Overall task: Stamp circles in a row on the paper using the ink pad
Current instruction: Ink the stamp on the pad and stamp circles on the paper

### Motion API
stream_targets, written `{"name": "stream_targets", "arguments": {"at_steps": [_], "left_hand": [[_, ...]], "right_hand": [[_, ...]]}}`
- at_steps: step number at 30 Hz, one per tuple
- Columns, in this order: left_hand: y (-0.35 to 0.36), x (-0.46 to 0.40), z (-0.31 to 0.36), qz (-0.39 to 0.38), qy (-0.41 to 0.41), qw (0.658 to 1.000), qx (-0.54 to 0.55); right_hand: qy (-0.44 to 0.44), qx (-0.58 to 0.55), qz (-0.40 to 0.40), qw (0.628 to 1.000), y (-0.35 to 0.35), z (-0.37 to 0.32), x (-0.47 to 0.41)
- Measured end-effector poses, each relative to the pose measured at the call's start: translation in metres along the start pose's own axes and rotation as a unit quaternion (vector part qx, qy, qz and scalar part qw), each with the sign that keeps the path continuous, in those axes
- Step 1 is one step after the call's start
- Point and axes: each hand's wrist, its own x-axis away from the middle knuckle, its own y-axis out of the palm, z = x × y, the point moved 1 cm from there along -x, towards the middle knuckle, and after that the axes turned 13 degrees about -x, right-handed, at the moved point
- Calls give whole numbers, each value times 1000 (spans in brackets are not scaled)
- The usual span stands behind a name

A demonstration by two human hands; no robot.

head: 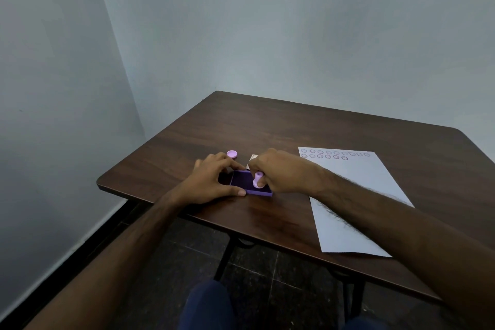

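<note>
Inking lilac plastic stamp point(258, 181) on purple square ink pad point(241, 181). Right hand point(284, 171) grip holds stamp, left hand point(211, 182) pinches pad. White paper sheet point(353, 166): second row part-filled.

The ink pad point(240, 179) is deep purple, the stamp point(258, 180) lilac, as is the cap point(231, 153) at its 11 o'clock. The white paper point(353, 190) bears two rows of purple circles point(328, 154). The table point(294, 126) is dark brown woodgrain.

A bare, plain room: pale walls point(267, 21), dark wood table point(294, 128) in the corner, tiled floor point(267, 262).

Clenched right hand point(281, 174) beside left hand point(214, 181)
</note>
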Motion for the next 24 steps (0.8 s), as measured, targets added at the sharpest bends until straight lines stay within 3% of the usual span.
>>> {"name": "stream_targets", "arguments": {"at_steps": [7,24], "left_hand": [[1,1,0,4,1,1000,-1],[3,0,-2,1,11,1000,-2]], "right_hand": [[-32,-41,-8,999,-2,4,5],[78,-53,42,995,10,0,0]]}}
